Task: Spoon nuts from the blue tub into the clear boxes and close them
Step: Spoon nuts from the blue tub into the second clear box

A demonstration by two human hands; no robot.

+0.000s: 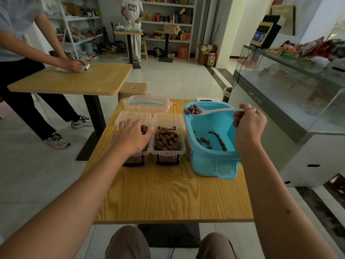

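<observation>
The blue tub (209, 161) stands at the right of the wooden table (168, 193), with a few brown nuts scattered on its bottom. My right hand (250, 124) grips the handle of a white spoon (214, 111) that carries several nuts over the tub's far left rim. Two clear boxes sit side by side left of the tub, lids hinged back. The right box (168, 141) is full of nuts. My left hand (132, 135) rests on top of the left box (134, 116), fingers curled over its rim and covering most of its contents.
A bigger clear box with a blue handle (147, 103) lies behind the two boxes. A second wooden table (74, 81) stands to the far left with a person writing at it. A glass counter (298, 101) runs along the right. Another person stands by the shelves at the back.
</observation>
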